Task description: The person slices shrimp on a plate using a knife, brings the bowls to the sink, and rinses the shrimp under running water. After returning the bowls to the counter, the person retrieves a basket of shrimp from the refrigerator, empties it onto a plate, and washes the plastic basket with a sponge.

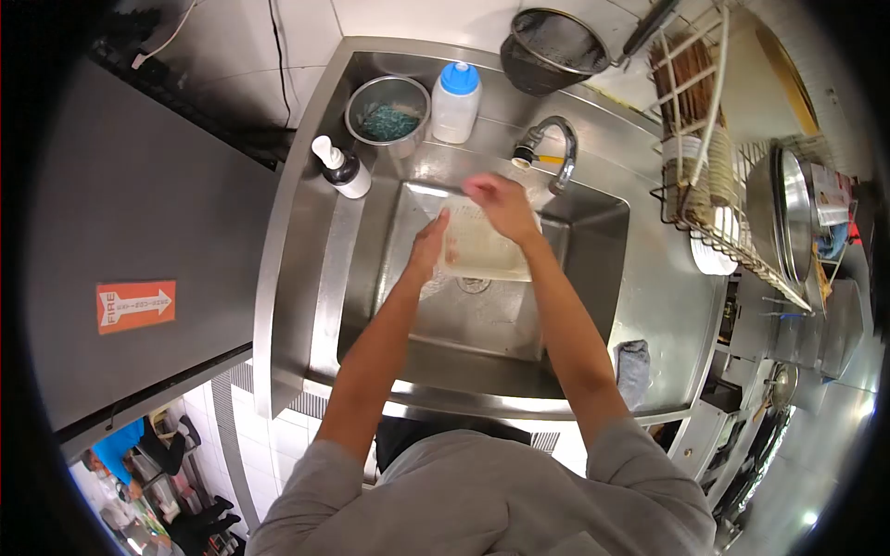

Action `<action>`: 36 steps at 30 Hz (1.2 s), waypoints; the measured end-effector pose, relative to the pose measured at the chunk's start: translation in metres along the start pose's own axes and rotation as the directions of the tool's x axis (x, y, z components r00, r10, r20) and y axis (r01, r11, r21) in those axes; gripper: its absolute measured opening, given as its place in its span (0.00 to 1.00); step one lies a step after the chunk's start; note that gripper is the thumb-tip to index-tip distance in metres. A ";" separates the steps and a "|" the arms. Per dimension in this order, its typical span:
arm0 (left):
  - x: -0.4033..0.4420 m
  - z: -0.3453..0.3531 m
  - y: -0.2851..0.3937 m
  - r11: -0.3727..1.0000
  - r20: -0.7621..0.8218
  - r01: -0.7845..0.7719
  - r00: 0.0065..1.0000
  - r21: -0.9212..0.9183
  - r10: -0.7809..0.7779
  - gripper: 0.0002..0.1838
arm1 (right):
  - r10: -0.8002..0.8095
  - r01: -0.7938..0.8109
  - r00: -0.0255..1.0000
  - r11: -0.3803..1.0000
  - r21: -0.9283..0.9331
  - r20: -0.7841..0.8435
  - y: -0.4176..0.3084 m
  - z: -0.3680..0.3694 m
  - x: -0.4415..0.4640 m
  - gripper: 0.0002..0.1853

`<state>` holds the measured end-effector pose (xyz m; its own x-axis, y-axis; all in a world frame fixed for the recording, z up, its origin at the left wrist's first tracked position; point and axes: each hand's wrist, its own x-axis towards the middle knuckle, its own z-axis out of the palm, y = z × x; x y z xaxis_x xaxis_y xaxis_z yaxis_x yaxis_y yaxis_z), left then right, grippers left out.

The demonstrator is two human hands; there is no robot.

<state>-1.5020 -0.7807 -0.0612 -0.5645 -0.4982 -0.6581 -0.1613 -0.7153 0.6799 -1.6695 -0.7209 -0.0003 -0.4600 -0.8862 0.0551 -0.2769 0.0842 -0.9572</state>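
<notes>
A pale, see-through rectangular plastic container (pixel 496 252) is held over the sink basin (pixel 464 329). My left hand (pixel 428 248) grips its left side, the thumb up along the edge. Above the container's far right part is my right hand (pixel 502 206), its fingers curled and blurred by motion. Whatever lies in those fingers, if anything, cannot be made out. The curved faucet (pixel 567 153) stands just beyond the right hand. Part of the drain (pixel 474 285) shows below the container's near edge.
Behind the basin stand a metal pot (pixel 352 113) with bluish-green bits and a blue-capped white bottle (pixel 454 111). A pump bottle (pixel 343 169) is at left, a dark strainer (pixel 547 60) at back. A wire rack (pixel 691 218) overhangs the right side; a grey cloth (pixel 632 371) lies below it.
</notes>
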 end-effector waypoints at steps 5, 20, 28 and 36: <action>0.019 0.061 0.030 0.871 0.221 -0.229 0.965 0.435 0.144 0.33 | 0.266 -0.272 0.959 0.961 0.053 0.096 -0.015 -0.086 -0.046 0.11; -0.021 0.020 0.026 0.864 0.109 -0.242 0.970 0.441 0.216 0.37 | -0.471 0.143 0.841 0.668 -0.730 -0.265 -0.017 -0.070 -0.015 0.16; -0.102 -0.022 0.032 -0.007 0.486 -0.614 0.618 0.789 0.618 0.42 | 0.212 0.179 0.924 0.495 -0.850 0.317 0.049 -0.070 -0.083 0.42; -0.195 -0.025 -0.015 -0.510 0.692 -0.473 0.564 0.718 0.451 0.44 | 0.110 0.065 0.976 0.676 -0.734 0.187 0.032 0.054 -0.177 0.45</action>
<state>-1.3693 -0.6849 0.0490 -0.9511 -0.2649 0.1590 -0.2323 0.9525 0.1969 -1.5513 -0.5859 -0.0560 -0.3212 -0.9412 -0.1045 -0.8366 0.3338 -0.4344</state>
